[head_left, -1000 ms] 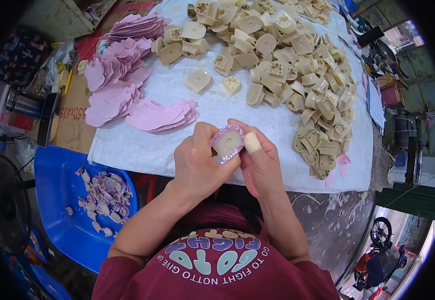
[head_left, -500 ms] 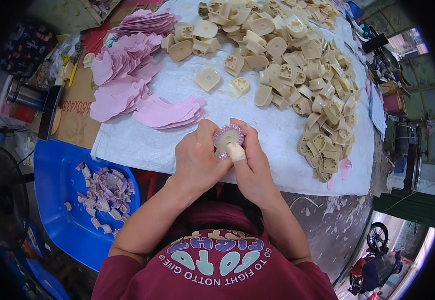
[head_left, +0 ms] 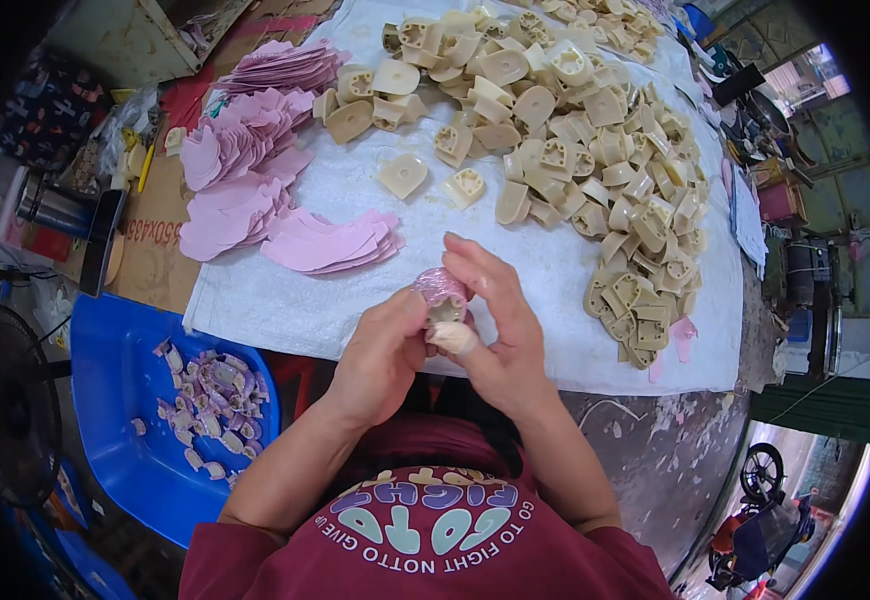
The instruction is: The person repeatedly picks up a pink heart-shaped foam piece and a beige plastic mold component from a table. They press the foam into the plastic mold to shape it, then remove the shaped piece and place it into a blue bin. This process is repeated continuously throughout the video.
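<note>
Between my hands, over the near edge of the table, is a shoe heel [head_left: 442, 290] wrapped in glittery pink covering. Its hollow beige end tilts toward me. My left hand [head_left: 380, 350] is closed on its left side, thumb on top and fingertips hidden. My right hand [head_left: 503, 335] has its fingers along the far right side, while the thumb, wrapped in pale tape, presses the near rim. Beyond them lie a fanned stack of pink cut sheets [head_left: 330, 242] and two loose bare beige heels, one flat [head_left: 403, 176] and one showing its holes [head_left: 464, 187].
A large pile of beige heels [head_left: 610, 185] covers the far and right parts of the white cloth [head_left: 265, 310]. More pink stacks [head_left: 225, 215] lie at left. Below left, a blue basin [head_left: 120, 400] holds several covered heels. A fan [head_left: 10, 390] stands at far left.
The heel has turned from its flat beige face to its hollow end and come slightly nearer. My right fingers have straightened, and my left hand has shifted a little lower.
</note>
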### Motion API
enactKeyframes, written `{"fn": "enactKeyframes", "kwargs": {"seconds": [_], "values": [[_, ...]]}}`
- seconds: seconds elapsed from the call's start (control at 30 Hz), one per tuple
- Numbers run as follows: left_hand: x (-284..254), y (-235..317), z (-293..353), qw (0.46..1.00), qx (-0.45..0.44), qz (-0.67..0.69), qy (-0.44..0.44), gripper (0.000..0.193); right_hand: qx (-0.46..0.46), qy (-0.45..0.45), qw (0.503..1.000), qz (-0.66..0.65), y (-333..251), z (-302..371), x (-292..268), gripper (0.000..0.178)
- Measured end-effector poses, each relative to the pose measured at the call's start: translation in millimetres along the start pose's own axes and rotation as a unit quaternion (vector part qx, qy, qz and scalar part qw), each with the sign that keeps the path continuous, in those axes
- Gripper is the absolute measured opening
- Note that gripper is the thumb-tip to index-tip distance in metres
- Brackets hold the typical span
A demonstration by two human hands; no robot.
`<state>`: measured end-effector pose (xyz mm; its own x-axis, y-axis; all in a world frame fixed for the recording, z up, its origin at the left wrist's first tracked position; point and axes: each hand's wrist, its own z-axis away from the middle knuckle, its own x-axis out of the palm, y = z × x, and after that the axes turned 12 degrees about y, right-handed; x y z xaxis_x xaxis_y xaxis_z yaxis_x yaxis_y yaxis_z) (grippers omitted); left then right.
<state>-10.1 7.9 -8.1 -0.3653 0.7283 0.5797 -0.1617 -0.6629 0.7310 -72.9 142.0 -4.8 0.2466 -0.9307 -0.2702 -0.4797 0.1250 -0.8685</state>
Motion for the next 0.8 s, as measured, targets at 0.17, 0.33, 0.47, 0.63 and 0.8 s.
{"fn": "enactKeyframes", "kwargs": {"seconds": [0.17, 0.33, 0.47, 0.63, 0.8], "values": [[-0.4, 5.4, -5.3, 0.996, -0.055, 0.043, 0.063, 0.049, 0.024, -0.073, 0.995, -0.055, -3.7, -0.1, 1.7, 0.052], [-22.6, 12.1, -2.3, 0.989, -0.033, 0.001, 0.147, 0.039, -0.019, -0.066, 0.997, -0.025, -2.5, 3.7, 33.0, 0.053], [-74.9, 59.7, 35.9, 0.905, 0.076, -0.364, 0.204, 0.053, -0.068, -0.149, 0.986, 0.024, -10.2, -15.2, 52.8, 0.051], [-168.6, 86.4, 86.5, 0.739, 0.145, -0.558, 0.350, 0.030, -0.148, -0.099, 0.972, 0.153, 2.3, -55.3, 82.1, 0.033], [-148.9, 87.5, 73.7, 0.658, 0.280, -0.610, 0.341, 0.041, -0.187, -0.145, 0.947, 0.218, 23.7, -58.2, 104.0, 0.020]]}}
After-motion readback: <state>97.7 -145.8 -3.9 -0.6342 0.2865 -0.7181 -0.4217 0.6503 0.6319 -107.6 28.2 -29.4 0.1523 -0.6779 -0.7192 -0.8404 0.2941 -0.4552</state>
